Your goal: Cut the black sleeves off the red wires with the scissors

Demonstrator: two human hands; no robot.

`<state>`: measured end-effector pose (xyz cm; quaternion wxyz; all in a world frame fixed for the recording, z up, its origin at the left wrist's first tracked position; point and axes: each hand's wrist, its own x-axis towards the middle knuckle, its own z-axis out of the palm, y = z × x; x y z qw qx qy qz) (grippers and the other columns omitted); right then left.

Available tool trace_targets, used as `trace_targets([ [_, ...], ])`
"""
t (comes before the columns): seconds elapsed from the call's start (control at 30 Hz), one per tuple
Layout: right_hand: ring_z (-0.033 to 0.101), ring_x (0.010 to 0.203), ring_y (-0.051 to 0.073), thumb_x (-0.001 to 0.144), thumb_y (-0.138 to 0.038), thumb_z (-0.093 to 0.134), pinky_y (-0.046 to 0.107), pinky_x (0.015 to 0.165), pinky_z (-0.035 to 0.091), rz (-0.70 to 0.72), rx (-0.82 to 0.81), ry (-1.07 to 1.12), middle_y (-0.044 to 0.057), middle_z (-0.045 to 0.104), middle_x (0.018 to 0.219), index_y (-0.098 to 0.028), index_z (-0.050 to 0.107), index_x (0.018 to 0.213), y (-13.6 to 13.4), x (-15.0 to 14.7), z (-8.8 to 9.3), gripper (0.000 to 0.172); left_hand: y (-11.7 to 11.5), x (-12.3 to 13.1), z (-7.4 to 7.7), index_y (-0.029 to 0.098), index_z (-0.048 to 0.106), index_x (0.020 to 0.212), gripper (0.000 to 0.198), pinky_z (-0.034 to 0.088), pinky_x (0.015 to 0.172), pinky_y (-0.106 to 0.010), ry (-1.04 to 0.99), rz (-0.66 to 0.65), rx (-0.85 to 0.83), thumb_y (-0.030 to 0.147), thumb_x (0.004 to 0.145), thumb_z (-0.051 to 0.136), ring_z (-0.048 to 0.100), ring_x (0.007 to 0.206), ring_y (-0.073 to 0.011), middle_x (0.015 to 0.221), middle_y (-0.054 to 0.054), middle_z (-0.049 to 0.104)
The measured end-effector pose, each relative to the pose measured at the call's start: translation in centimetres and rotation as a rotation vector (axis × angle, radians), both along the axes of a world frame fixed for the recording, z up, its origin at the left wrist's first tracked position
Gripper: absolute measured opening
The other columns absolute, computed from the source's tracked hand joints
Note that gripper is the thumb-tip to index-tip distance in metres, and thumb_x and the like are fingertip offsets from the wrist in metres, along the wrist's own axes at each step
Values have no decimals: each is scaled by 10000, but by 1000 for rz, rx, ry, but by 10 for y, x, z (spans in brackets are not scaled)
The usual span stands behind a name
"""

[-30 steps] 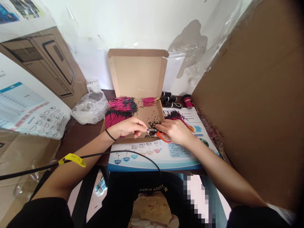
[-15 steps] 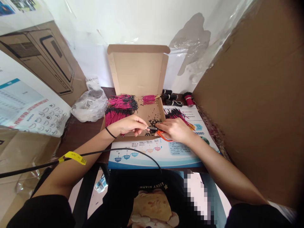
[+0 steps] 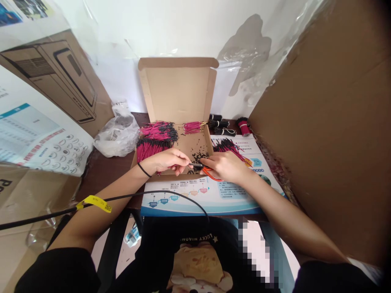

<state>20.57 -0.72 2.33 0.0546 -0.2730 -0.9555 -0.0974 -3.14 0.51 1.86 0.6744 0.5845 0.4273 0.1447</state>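
Observation:
My left hand (image 3: 174,160) is over the front of an open cardboard box (image 3: 171,178), its fingers pinched on a thin pink wire that is mostly hidden by them. My right hand (image 3: 224,166) is closed around orange-handled snips (image 3: 212,174). Their narrow metal jaws point left and meet the left fingertips. Small black scraps (image 3: 200,156) lie in the box under the jaws. Bundles of pink wires with black ends (image 3: 154,150) fill the box's left side, beside my left hand. Another pile of such wires (image 3: 229,148) lies just beyond my right hand.
A pink bundle (image 3: 193,127) lies at the box's back right. Behind it are tied black bundles (image 3: 220,124) and a tied red bundle (image 3: 243,126). A plastic bag (image 3: 117,134) is at left. A black cable (image 3: 122,197) crosses before me. Cardboard walls (image 3: 320,122) stand alongside.
The view has shifted slightly. Both hands stay almost in the same place, with the snips still at the left fingertips.

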Motion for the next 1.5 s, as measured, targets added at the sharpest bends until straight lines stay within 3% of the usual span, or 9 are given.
trace_targets([
  [0.33,525,560,150,965,-429,383,312,508,159,-27,-26,-37,52,659,659,-153,660,1022,-1,-1,1,395,1,1,-3,55,700,800,131,283,372,-164,-65,58,-51,136,722,632,512,368,-63,453,0,569],
  [0.63,508,529,137,949,-463,406,309,508,166,-38,-60,28,45,645,631,-166,676,1016,1,0,-3,407,4,-2,-10,78,719,811,179,274,394,-169,-59,35,7,141,810,551,514,375,-54,441,2,557],
  [1.17,475,508,124,920,-358,399,308,509,154,-106,-119,36,26,610,597,-195,683,968,2,0,0,330,5,1,-8,82,715,799,173,279,384,-157,-86,68,-46,192,815,582,554,406,-65,493,-12,593],
  [1.5,538,554,149,925,-340,420,310,516,163,-137,-104,-33,41,660,661,-193,675,995,0,0,1,303,3,2,-4,76,709,822,187,320,397,-158,-70,68,-16,226,822,596,564,430,-71,533,-23,608],
])
